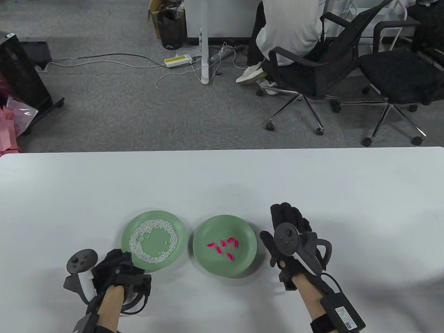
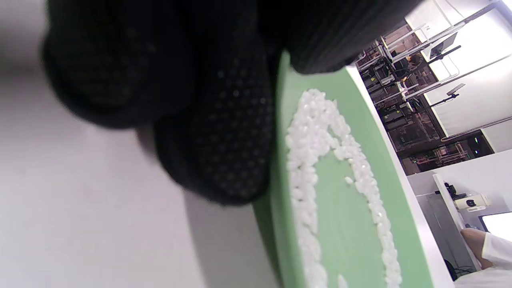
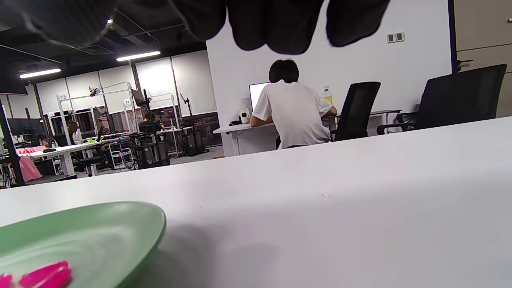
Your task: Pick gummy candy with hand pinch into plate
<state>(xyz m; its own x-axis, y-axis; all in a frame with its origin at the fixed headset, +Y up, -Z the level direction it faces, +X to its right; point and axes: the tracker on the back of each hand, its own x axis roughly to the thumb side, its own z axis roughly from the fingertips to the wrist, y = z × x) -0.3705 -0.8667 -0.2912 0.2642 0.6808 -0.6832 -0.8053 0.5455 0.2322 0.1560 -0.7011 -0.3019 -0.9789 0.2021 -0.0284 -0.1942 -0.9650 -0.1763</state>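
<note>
With the right hand (image 1: 295,239) flat and empty at 3 o'clock of the plate (image 1: 242,267), we pinch one candy (image 1: 230,256) by thumb and forefinger, while the left hand (image 1: 119,270) holds the rice plate (image 1: 180,225) rim.

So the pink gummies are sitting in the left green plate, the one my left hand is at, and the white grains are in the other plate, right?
Not quite. In the table view the pink gummies lie in the right green plate, beside the right hand. The white grains are in the left green plate, which the left hand is at; the left wrist view shows those grains too.
</note>
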